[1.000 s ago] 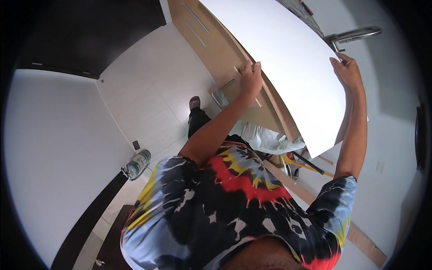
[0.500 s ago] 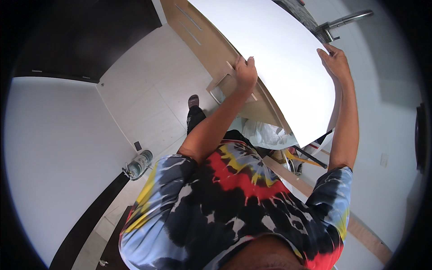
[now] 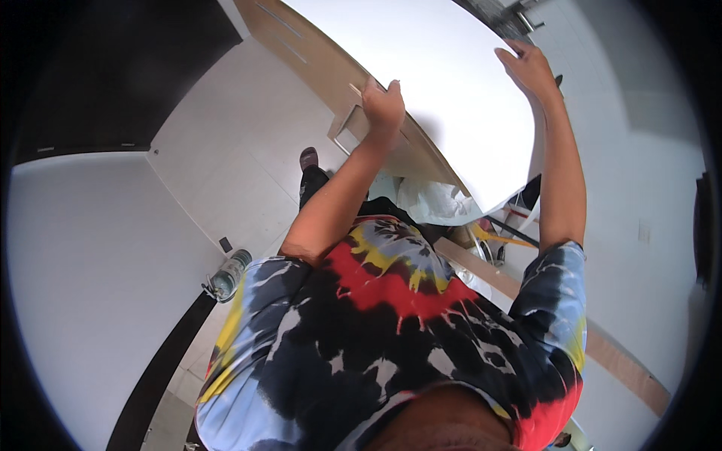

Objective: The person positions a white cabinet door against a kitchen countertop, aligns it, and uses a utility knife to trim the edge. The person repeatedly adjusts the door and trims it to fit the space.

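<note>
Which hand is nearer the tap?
Right. The right hand is just below the tap in the picture, at the white sheet's right edge; the left hand is farther off, at its left edge.

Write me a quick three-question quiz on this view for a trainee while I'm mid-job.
1. Multiple choice: what spans the space between the left hand and the right hand?
a) a green towel
b) a white sheet
c) a glass tray

2. True or false: the translucent plastic lies on top of the white sheet.

3. Short answer: which hand is nearer the silver bar handles?

Key:
1. b
2. False; it shows past the sheet's near edge, lower in the picture.
3. The left hand.
</note>
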Available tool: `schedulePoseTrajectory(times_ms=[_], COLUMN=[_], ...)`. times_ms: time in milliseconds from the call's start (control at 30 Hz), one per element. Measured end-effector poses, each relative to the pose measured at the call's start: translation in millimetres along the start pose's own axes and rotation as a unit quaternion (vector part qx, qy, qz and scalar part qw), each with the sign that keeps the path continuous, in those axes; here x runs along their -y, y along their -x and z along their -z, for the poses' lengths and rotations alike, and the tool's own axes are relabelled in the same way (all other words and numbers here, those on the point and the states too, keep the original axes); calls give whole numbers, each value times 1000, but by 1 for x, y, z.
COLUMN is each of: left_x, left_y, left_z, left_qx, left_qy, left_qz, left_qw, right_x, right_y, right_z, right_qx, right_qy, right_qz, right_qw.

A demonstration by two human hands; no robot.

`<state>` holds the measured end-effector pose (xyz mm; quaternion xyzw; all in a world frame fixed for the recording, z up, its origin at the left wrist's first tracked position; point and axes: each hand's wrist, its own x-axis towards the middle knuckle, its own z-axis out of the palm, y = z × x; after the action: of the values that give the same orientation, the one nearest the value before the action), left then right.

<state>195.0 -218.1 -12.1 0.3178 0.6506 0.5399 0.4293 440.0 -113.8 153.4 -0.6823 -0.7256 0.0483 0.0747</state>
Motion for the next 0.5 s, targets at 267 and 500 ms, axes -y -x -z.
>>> schedulePoseTrajectory(times_ms=[267,500], left_x=[22,-13], left_y=[-9,17], left_z=[-6,-5], left_qx=[-31,41], left_qy=[42,91], left_qz=[-67,102], left_qw=[996,990], right_x=[48,26], right_y=[24,24], right_z=[18,-6], right_qx=[20,-9], right_qy=[-34,-13], right_qz=[-53,-6], right_qw=[998,1000])
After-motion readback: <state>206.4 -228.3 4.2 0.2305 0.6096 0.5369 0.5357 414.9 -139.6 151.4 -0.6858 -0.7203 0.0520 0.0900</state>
